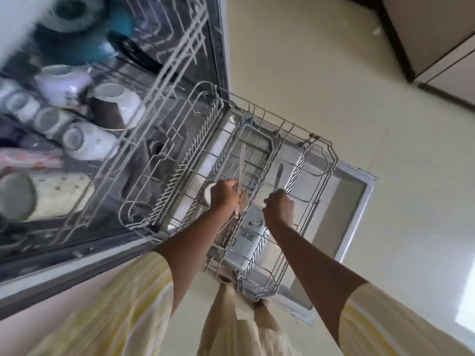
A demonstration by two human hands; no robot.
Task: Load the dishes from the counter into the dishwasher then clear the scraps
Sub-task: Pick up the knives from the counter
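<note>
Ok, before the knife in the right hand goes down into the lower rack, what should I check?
1. Right hand grip on the table knife: ok, fingers curled round the handle, blade pointing away from the person.
2. Left hand grip on the cutlery bundle: ok, a second knife and a spoon are held together.
3. Lower rack pulled out over the open door: ok.
4. Room beneath the table knife: ok, only bare wires show there.
5. Upper rack clear of the hands: ok, it sits off to the left, loaded with cups.
6. Table knife free of scraps: cannot tell, too small.
</note>
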